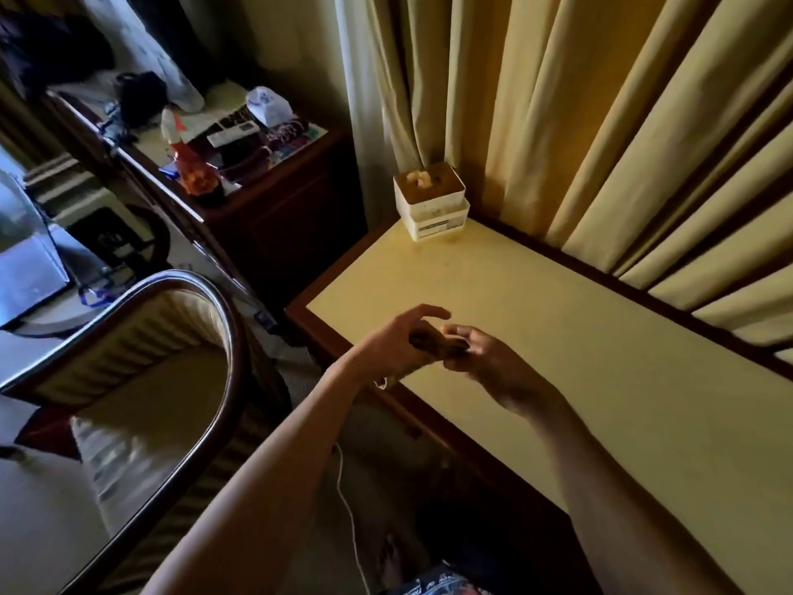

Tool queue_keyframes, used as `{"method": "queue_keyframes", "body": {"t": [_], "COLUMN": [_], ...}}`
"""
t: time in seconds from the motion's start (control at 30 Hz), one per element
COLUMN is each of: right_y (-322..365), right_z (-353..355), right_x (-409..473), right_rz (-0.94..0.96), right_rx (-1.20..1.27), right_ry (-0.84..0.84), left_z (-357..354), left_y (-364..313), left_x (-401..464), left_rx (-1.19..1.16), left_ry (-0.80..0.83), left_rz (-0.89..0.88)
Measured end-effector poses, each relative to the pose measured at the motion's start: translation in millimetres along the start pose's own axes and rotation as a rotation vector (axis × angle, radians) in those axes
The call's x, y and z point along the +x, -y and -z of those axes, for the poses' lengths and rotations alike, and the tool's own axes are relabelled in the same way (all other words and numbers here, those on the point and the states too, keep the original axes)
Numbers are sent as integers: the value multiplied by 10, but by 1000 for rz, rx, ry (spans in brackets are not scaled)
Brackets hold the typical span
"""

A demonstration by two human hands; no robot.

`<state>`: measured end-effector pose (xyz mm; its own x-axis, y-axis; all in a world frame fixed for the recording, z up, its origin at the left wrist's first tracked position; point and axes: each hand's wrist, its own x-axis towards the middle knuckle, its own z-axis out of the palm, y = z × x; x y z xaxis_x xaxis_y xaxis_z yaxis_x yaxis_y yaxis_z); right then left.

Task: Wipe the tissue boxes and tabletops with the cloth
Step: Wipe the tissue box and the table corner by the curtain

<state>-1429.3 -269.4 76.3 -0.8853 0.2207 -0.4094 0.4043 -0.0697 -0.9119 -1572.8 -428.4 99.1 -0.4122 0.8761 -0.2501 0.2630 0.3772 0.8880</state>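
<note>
A small dark cloth [433,343] is held between the left hand [399,341] and right hand [480,350], fingers loosely curled round it, above the tabletop [558,337]. The 1 tissue box [431,206] stands at the far corner; the cloth is best folded flat first.

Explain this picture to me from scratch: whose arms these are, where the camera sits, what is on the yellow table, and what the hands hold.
There is no machine here. A person wears one wide-angle camera on the head, so you look down along their two bare arms. The left hand and right hand meet over the near corner of the pale yellow tabletop with dark wooden edging. Between them is a small dark object, too blurred to identify; which hand's fingers grip it is unclear. At the far corner stands a white tissue box with a brown top, beside the yellow curtains. At left are a striped cushioned chair and a cluttered dark wooden cabinet.
</note>
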Motion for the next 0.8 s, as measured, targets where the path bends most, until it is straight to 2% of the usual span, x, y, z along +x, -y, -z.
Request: {"method": "queue_keyframes", "body": {"t": [0.13,0.23,0.4,0.5,0.67,0.73,0.8], "right_y": [120,253,449,475,472,471,394], "right_z": [178,348,574,668,745,716,671], "right_x": [567,954,1463,1652,1885,1975,2100], "right_rz": [121,88,-61,-75,-86,-100,-134], "right_rx": [-45,-17,96,85,260,384,439], "right_ry": [-101,-96,-10,4,-150,-258,-445], "left_z": [412,679,1005,1027,1081,1155,1303], "left_y": [-61,-132,-197,-279,-321,-342,-285], "left_x": [688,1119,1682,1971,2522,2724,2953], "left_rx": [186,297,360,386,413,451,528], "left_ry": [-1,-46,140,255,312,265,159], "left_rz": [-2,1,-49,-92,-141,-191,-222]}}
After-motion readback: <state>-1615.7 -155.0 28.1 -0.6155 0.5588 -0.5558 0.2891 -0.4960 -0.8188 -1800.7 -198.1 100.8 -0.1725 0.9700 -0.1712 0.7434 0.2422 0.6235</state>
